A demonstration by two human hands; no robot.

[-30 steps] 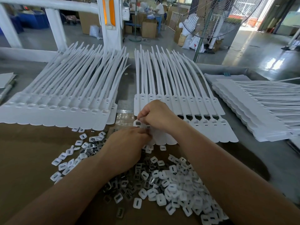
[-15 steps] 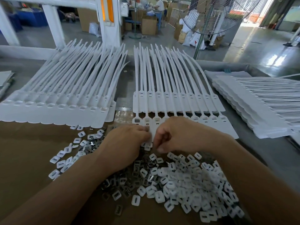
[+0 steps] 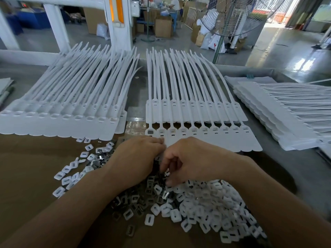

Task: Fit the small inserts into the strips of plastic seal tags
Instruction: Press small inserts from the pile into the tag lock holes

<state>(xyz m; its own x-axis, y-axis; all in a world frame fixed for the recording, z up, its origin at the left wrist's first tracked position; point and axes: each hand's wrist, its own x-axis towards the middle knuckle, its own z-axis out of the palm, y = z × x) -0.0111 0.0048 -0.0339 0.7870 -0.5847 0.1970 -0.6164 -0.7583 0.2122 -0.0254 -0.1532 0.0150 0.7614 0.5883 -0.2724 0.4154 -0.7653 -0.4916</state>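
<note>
A strip of white plastic seal tags (image 3: 206, 133) lies in front of me, its row of square sockets facing the pile. A heap of small white and metal inserts (image 3: 202, 206) covers the brown cardboard below it. My left hand (image 3: 136, 160) rests knuckles up at the near edge of the strip, fingers curled under; what they hold is hidden. My right hand (image 3: 189, 161) is right beside it, fingers curled down into the top of the insert heap. Whether it pinches an insert is not visible.
Another row of tag strips (image 3: 59, 120) lies at the left, a second layer (image 3: 195, 108) sits behind the working strip, and a stack of strips (image 3: 283, 119) sits at the right. A fan stand (image 3: 219, 45) and a white frame post (image 3: 118, 24) rise behind the table.
My right hand came back from the left end of the strip down to the insert heap. My left hand stayed at the strip's near edge.
</note>
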